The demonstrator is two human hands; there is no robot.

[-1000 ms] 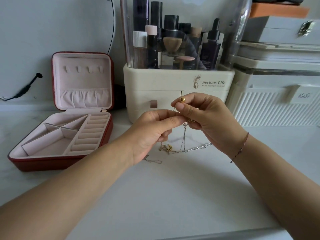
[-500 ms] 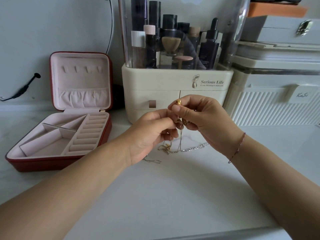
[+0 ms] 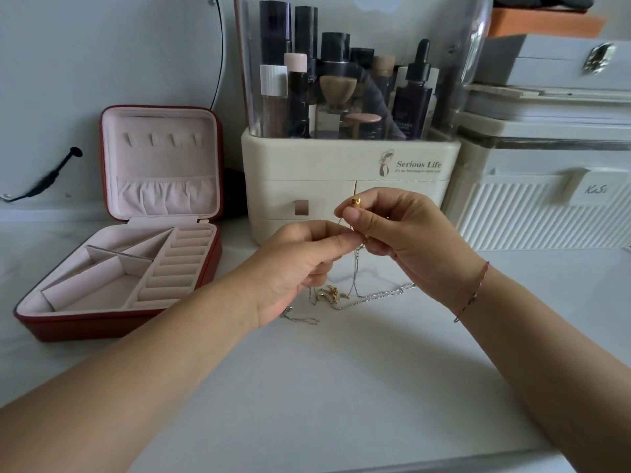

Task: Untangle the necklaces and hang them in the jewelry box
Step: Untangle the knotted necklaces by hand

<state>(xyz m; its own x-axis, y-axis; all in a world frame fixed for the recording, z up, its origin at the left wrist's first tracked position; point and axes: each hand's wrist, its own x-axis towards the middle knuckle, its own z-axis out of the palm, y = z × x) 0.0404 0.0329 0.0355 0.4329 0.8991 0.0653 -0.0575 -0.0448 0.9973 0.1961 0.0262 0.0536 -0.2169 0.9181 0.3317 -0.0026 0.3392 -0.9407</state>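
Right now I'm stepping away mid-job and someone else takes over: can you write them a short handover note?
left hand: pinches the necklaces at the knot, raised above the table.
right hand: pinches them just beside it, with a gold bead sticking up above its fingertips.
The chains hang from both hands and end in a tangled heap on the table.
jewelry box: open at the left, lid upright, its hooks bare.
Done: nothing hung.
Left: free each chain, then hang each on a hook.
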